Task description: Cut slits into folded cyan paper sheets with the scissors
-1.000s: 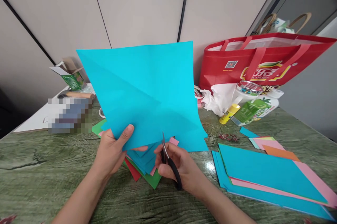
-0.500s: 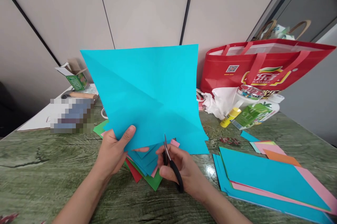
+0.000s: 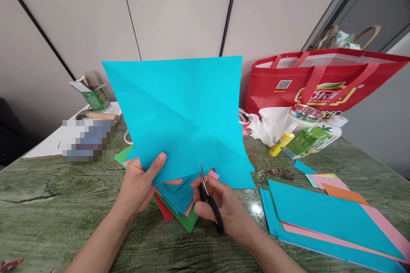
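My left hand (image 3: pixel 138 184) pinches the lower edge of a large creased cyan paper sheet (image 3: pixel 185 115), held upright over the green table. My right hand (image 3: pixel 221 206) grips black-handled scissors (image 3: pixel 208 198), whose blades point up into the sheet's bottom edge. Under both hands lies a small pile of coloured paper pieces (image 3: pixel 179 211) in red, green, blue and pink.
A stack of cyan, pink and orange sheets (image 3: pixel 326 217) lies at the right. A red shopping bag (image 3: pixel 320 83), white tissue (image 3: pixel 269 123), a yellow glue stick (image 3: pixel 280 142) and a green packet (image 3: pixel 304 140) stand behind. A small open box (image 3: pixel 92 93) is at the back left.
The sheet, the hands and the scissors have drifted slightly right in the picture. The grips look unchanged.
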The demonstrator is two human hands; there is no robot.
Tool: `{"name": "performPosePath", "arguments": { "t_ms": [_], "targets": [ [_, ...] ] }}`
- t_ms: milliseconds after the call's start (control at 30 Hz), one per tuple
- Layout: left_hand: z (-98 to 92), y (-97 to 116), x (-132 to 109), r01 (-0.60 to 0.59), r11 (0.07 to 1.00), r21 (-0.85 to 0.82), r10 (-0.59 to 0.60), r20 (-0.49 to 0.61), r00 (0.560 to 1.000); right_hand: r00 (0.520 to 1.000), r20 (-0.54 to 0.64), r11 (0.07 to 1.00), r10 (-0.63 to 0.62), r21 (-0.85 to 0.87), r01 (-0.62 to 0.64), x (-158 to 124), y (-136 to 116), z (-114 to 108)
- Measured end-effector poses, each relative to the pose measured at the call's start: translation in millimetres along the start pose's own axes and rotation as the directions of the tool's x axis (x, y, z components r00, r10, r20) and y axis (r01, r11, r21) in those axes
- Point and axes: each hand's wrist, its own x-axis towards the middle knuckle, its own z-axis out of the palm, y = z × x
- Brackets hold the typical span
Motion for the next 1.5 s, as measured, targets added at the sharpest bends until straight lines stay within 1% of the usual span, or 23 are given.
{"name": "performPosePath", "arguments": {
  "t_ms": [300, 500, 700, 867, 1133, 1300, 1500],
  "targets": [
    [0.7, -1.1, 3.2, -0.001, 1.000, 0.009, 0.001, -0.013, 1.000, 1.000, -0.004, 1.000, 0.004, -0.007, -0.004, -1.5, 3.5, -1.2],
    [2.0, 0.4, 0.4, 0.013, 1.000, 0.006, -0.013, -0.020, 1.000, 1.000, -0.004, 1.000, -0.002, -0.009, 0.002, -0.9, 2.4, -1.5],
    [0.9, -0.3, 1.7, 0.007, 1.000, 0.014, -0.007, 0.021, 1.000, 1.000, 0.000, 1.000, 0.012, -0.004, -0.012, -0.9, -3.9, 1.7],
    [1.0, -2.0, 2.6, 0.006, 1.000, 0.007, -0.006, 0.009, 1.000, 1.000, -0.014, 1.000, 0.026, -0.017, -0.026, -2.4, -5.0, 2.7],
    [0.6, -0.3, -0.6, 0.023, 0.999, 0.029, -0.023, 0.003, 1.000, 1.000, 0.005, 1.000, 0.007, -0.005, -0.007, -1.2, -3.3, 0.6],
    [2.8, 1.2, -1.0, 0.013, 0.999, 0.029, -0.013, -0.015, 1.000, 1.000, -0.011, 1.000, 0.026, 0.002, -0.026, -1.1, -4.0, 1.7],
    [5.5, 1.6, 0.2, 0.029, 0.999, 0.033, -0.027, -0.031, 0.999, 0.999, -0.011, 0.999, 0.039, 0.016, -0.039, -1.7, -2.5, 2.1]
  ]
}}
